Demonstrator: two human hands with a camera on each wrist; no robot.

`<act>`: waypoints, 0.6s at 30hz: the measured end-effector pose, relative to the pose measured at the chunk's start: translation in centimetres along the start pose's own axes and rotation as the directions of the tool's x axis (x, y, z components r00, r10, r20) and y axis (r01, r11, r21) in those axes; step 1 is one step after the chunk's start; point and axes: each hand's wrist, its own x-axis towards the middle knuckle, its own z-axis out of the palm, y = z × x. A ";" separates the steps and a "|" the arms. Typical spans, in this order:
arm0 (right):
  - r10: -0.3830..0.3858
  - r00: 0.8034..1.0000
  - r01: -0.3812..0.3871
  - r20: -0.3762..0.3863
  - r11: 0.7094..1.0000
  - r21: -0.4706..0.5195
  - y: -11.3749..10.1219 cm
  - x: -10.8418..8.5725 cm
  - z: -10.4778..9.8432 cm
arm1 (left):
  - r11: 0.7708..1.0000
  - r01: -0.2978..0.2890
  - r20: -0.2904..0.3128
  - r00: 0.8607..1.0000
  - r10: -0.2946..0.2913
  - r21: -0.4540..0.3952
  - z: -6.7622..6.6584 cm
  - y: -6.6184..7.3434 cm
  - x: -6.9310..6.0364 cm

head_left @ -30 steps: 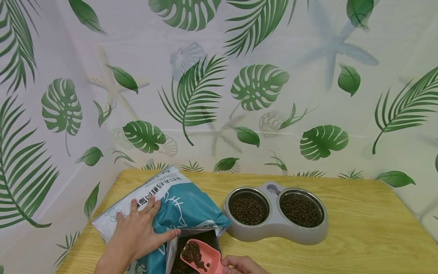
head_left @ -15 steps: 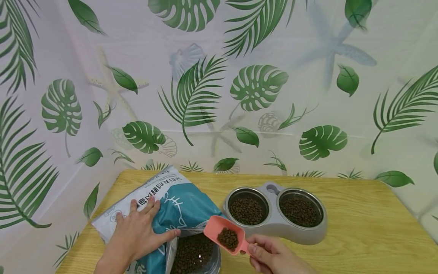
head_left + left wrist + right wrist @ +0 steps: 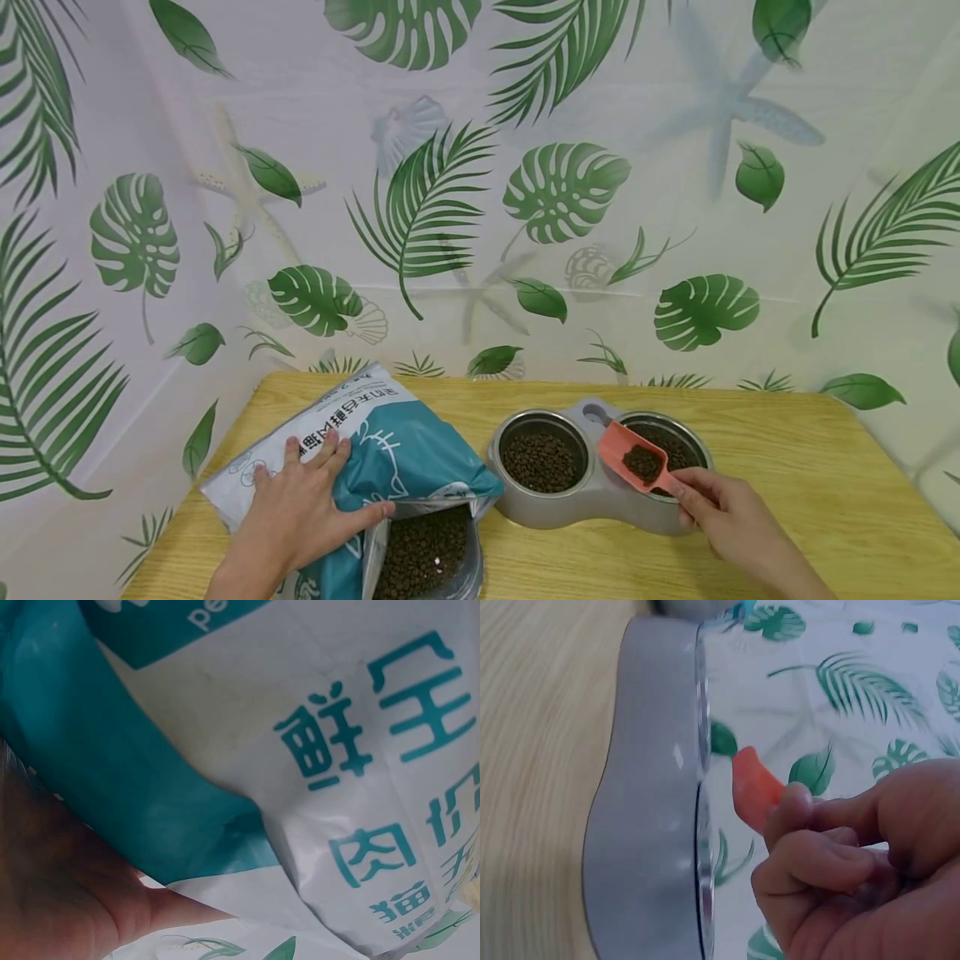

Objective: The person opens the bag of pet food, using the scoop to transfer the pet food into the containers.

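Observation:
My right hand (image 3: 723,508) pinches the handle of a pink scoop (image 3: 619,447) with brown kibble in it. In the head view the scoop hangs over the right bowl (image 3: 703,443) of a grey double feeder (image 3: 558,510); the right wrist view shows the scoop (image 3: 751,790) above the rim. Both bowls hold kibble. On the left, my left hand (image 3: 300,508) rests spread on a teal and white pet food bag (image 3: 420,442), thumb near its opening. Kibble (image 3: 423,550) shows inside the opening. In the left wrist view, the bag (image 3: 225,750) covers most of that hand.
A wooden table (image 3: 817,467) carries the bag and the feeder side by side. Behind it and to the sides hangs a white sheet (image 3: 480,208) printed with green leaves. The left bowl (image 3: 543,454) stands between the bag and the right bowl.
My right hand has lifted the loaded scoop out of the bag's opening and carried it rightward over the right bowl. My left hand has stayed on the bag.

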 end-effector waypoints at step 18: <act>-0.280 0.930 0.116 -0.239 0.839 -0.531 3.3 1.6 -0.3 | 1.000 0.006 0.009 1.000 -0.006 -0.003 0.1 0.0 0.1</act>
